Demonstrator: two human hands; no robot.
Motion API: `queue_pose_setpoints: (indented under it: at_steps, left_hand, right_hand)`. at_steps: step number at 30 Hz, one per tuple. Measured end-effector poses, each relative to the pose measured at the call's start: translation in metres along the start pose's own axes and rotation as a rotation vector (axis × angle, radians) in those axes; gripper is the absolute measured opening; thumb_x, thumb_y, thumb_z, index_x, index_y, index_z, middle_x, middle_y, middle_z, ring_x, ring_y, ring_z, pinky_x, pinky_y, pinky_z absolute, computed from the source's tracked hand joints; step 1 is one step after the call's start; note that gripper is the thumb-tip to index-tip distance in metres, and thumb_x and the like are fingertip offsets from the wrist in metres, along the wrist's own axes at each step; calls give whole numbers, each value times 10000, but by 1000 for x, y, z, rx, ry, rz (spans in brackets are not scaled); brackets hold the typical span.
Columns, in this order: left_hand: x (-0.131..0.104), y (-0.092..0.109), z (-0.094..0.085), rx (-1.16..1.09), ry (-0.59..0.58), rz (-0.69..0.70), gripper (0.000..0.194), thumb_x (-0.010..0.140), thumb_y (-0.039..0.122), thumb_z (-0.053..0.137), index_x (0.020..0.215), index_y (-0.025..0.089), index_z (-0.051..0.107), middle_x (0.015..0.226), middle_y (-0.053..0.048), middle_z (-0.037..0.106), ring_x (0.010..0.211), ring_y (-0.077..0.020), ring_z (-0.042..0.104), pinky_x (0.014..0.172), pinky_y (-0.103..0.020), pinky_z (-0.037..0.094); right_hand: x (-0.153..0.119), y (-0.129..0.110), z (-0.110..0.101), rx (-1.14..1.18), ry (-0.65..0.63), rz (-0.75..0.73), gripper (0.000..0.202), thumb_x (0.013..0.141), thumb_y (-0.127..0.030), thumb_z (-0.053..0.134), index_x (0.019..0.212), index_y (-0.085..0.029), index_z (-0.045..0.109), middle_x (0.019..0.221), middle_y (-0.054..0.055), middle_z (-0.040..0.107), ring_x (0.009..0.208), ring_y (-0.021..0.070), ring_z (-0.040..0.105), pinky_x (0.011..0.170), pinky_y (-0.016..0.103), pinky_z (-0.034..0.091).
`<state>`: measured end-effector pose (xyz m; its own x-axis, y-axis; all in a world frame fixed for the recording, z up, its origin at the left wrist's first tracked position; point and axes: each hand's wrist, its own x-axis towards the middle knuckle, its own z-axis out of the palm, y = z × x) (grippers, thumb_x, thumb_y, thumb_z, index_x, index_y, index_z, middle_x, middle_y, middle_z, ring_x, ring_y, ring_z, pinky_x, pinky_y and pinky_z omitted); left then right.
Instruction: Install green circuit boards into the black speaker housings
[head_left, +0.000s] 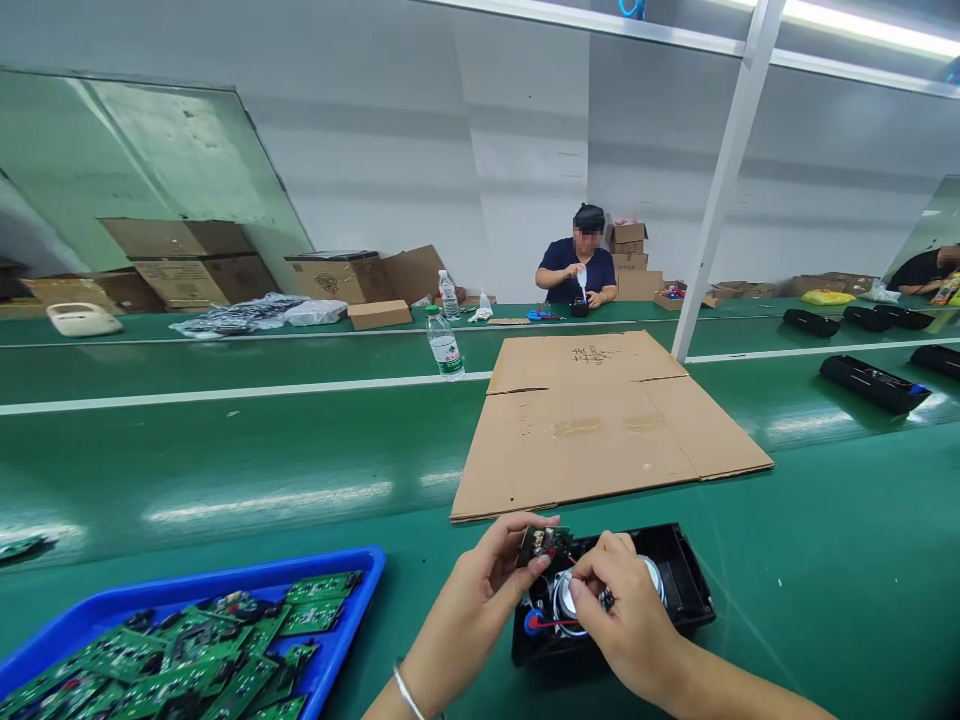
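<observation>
My left hand [474, 600] pinches a small green circuit board [541, 543] between thumb and fingers, tilted over the left end of an open black plastic housing [691, 580]. Inside the housing sit round silver speakers [564, 598], partly covered by my fingers. A blue round part [534, 622] with a red wire lies near the housing's left end. Over the middle of the housing is my right hand [634, 620], its thumb and fingers pressed together close to the board's wires. Whatever is between those fingertips is too small and hidden to name.
A blue tray [373, 580] heaped with green circuit boards [187, 650] stands at left. Beyond the housing, flattened cardboard [600, 430] bridges toward the far bench. A water bottle [445, 345], a white post [724, 190] and black units [874, 384] stand farther off. A co-worker [577, 265] sits opposite.
</observation>
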<state>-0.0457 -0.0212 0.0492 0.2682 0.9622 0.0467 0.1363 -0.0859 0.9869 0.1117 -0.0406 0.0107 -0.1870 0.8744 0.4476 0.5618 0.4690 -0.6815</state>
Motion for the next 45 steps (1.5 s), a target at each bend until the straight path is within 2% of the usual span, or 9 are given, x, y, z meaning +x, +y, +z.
queue_pose_setpoints:
  at_steps: [5,10,14,17,23,32,37,42,45]
  left_hand:
    - [-5,-15,19,-34,91,-36,315,718,467,557,915,245,453,968,-55,667,856,-229,640,754,-315,507]
    - [-11,-23,29,-11,146,6,299,740,491,533,905,255,453,1074,-72,630,941,-243,615,784,-322,505]
    - [-17,-26,31,32,162,47,261,783,469,499,945,266,496,1123,-61,618,1011,-243,588,812,-326,505]
    - [-18,-27,30,91,122,96,271,810,428,478,1034,286,534,1167,-37,607,1074,-236,557,852,-316,494]
    - [-14,-27,26,184,71,140,334,811,395,477,1105,290,594,1132,-19,640,1032,-240,587,845,-292,501]
    - [-13,-28,27,178,48,144,329,810,364,494,1114,292,598,1136,-23,641,1032,-240,591,858,-293,500]
    - [-17,-27,34,150,95,144,330,810,359,503,1117,273,590,1190,-22,607,1072,-226,566,895,-273,475]
    - [-21,-25,43,17,123,87,397,824,427,464,1132,198,562,1214,-82,586,1043,-228,580,823,-281,510]
    - [-23,-26,47,-2,171,98,376,840,426,432,1084,184,585,1202,-92,593,1071,-226,558,881,-302,474]
  right_hand:
    - [1,1,-1,27,44,31,179,823,-175,405,669,-183,494,657,2,490,700,145,422,646,276,328]
    - [2,-2,-4,-27,83,-22,188,817,-157,396,654,-181,487,638,-3,466,674,139,418,624,274,328]
    - [2,-3,-4,-80,110,-88,179,787,-127,393,628,-178,458,612,-10,446,644,132,407,614,277,323]
    - [2,-3,-3,-99,118,-94,182,778,-130,395,609,-177,442,599,-11,435,630,130,398,605,276,319]
    - [1,-2,-2,-108,144,-132,192,789,-132,378,610,-177,429,592,-10,429,626,130,398,608,278,311]
    - [3,-2,-2,-127,155,-121,176,750,-94,398,598,-183,393,584,-20,430,610,123,398,593,270,288]
    - [1,0,0,-166,191,-160,197,757,-88,401,585,-180,377,566,-27,413,590,116,375,603,273,292]
    - [-1,3,3,-179,213,-233,207,796,-91,393,605,-171,382,562,-34,406,583,110,361,627,282,294]
    - [-2,3,3,-175,196,-253,221,804,-75,377,605,-170,383,557,-30,408,581,111,361,625,285,289]
